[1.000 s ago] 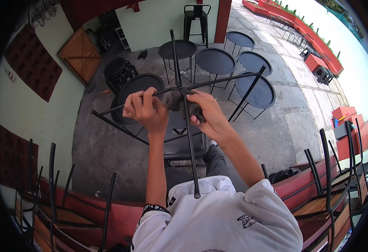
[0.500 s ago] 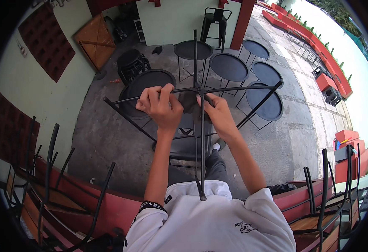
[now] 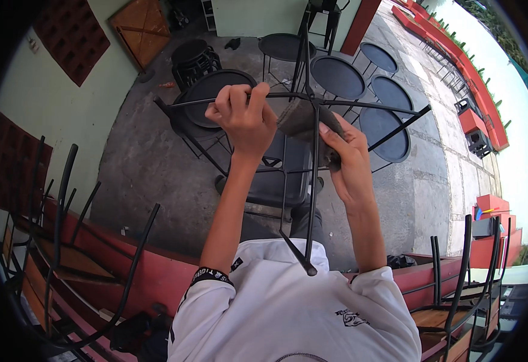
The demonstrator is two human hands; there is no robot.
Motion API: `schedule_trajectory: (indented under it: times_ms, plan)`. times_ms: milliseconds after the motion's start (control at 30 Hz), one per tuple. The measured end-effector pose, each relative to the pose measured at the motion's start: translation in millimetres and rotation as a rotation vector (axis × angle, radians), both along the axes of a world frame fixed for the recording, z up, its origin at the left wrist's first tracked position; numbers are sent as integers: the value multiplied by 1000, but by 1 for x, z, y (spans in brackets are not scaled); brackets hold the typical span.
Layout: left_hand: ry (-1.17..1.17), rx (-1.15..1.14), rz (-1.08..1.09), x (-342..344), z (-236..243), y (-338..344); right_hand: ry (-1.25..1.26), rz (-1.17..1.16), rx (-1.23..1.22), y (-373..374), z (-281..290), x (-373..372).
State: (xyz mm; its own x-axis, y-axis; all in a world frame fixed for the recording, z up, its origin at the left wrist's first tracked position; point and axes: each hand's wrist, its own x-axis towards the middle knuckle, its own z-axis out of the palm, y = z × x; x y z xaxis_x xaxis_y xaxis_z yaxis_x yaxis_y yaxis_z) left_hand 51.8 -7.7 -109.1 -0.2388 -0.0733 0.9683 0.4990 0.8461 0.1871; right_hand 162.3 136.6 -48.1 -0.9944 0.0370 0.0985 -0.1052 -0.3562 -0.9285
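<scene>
A black metal leg frame [image 3: 314, 199], with thin bars meeting at a central hub, is held up in front of me. My left hand [image 3: 246, 120] closes its fingers round one of its crossbars, left of the hub. On the other side, just below the hub, my right hand [image 3: 351, 157] grips a worn, dark grey piece of cloth or abrasive sheet [image 3: 299, 119]; which of the two, I cannot tell. The sheet lies behind the near leg, and my right thumb is beside that leg. Below the frame is a black seat-like surface [image 3: 276, 188].
Several round black tray tables [image 3: 338, 77] stand beyond the frame. Stacked black stools [image 3: 193, 55] are at the far left, by a wooden door [image 3: 140, 30]. Chairs with black metal legs [image 3: 68, 205] lean at the near left, others [image 3: 466, 271] at the near right.
The frame has tilted, its hub moving right and away. My right hand has shifted right and come off the hub, showing more of the grey sheet. My left hand keeps its grip.
</scene>
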Motion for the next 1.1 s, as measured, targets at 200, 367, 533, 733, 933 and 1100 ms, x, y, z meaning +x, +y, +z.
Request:
schedule_trajectory:
  times_ms: [200, 367, 533, 733, 933, 1100]
  plan:
    - [152, 67, 4, -5, 10, 3, 61, -132, 160, -7, 1, 23]
    - [146, 131, -1, -11, 3, 10, -107, -148, 231, -20, 9, 76]
    - [138, 65, -30, -12, 4, 6, -48, -96, 303, -23, 0, 118]
    - [111, 52, -83, -6, 4, 1, 338, -14, 673, -22, -1, 144]
    - [-133, 7, -328, 18, 30, -5, 220, -200, -107, -11, -34, 160]
    - [-505, 570, -855, 78, 77, -13, 42, -227, -80, 4, -48, 172]
